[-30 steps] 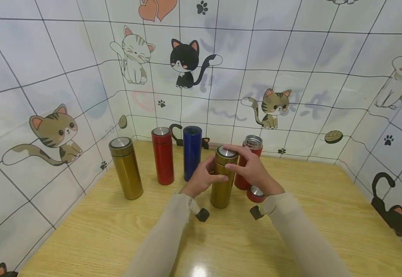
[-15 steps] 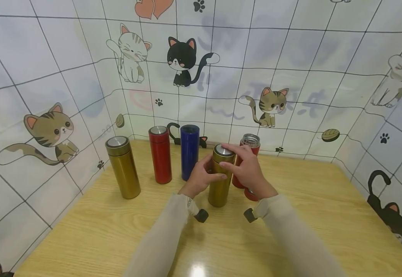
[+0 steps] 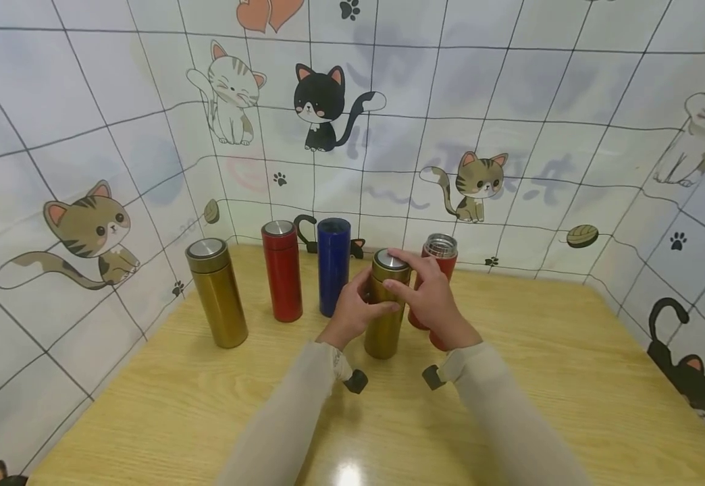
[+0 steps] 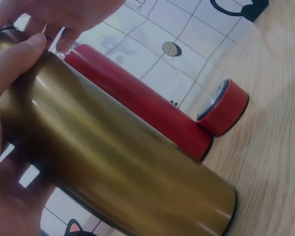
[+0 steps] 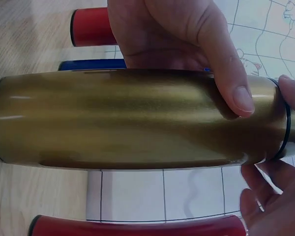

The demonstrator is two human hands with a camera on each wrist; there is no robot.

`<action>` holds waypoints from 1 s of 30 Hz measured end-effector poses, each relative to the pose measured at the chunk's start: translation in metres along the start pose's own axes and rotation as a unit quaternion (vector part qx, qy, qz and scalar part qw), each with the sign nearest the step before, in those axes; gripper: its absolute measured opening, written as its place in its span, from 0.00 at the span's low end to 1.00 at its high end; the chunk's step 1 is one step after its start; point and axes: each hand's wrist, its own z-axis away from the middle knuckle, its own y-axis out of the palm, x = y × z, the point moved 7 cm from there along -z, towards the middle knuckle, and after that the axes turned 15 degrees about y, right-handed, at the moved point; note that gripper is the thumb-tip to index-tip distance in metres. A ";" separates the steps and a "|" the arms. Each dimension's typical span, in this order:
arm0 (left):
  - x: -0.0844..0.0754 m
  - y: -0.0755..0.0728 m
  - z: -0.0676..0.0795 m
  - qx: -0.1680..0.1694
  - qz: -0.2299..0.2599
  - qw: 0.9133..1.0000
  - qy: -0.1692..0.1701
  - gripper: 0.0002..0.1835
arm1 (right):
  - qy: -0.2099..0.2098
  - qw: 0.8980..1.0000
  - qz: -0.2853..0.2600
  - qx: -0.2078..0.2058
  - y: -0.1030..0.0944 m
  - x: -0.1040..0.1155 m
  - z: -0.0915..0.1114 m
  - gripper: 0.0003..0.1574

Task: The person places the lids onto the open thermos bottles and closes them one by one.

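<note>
A gold thermos flask (image 3: pixel 383 334) stands near the middle of the table, between both hands. My left hand (image 3: pixel 351 312) grips its upper body, with the thumb (image 5: pixel 236 93) laid across the gold side in the right wrist view. At the top, my right hand (image 3: pixel 437 300) holds the flask's gold lid (image 3: pixel 391 260), fingers over the steel disc and thumb at its side. Behind that hand is a red flask (image 3: pixel 441 256) whose bare steel neck shows. Its side in the left wrist view is next to a loose red lid (image 4: pixel 229 110) lying on the table.
To the left stand another gold flask (image 3: pixel 219 300), a red flask (image 3: pixel 283 277) with its lid on, and a blue flask (image 3: pixel 333 266) with a dark open top. A cat-patterned sheet (image 3: pixel 529 209) rises behind the wooden table (image 3: pixel 559 358).
My right wrist has swung slightly left while its fingers stay on the gold lid, and it covers more of the loose red lid. My left hand keeps its grip; the head view shifted slightly.
</note>
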 end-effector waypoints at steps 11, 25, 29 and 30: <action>0.046 -0.007 -0.008 -0.027 -0.037 0.999 0.009 0.47 | 0.056 0.997 -0.030 -0.039 0.009 -0.009 0.002 0.38; 0.053 -0.010 -0.013 -0.048 -0.078 0.996 -0.013 0.53 | -0.005 0.993 -0.058 -0.103 -0.004 -0.029 0.018 0.32; 0.057 -0.010 -0.013 -0.059 -0.078 0.995 -0.026 0.54 | 0.006 0.994 -0.042 -0.100 -0.006 -0.040 0.024 0.27; 0.059 -0.010 -0.014 -0.061 -0.078 0.995 -0.026 0.55 | 0.012 0.994 -0.037 -0.098 -0.006 -0.043 0.026 0.26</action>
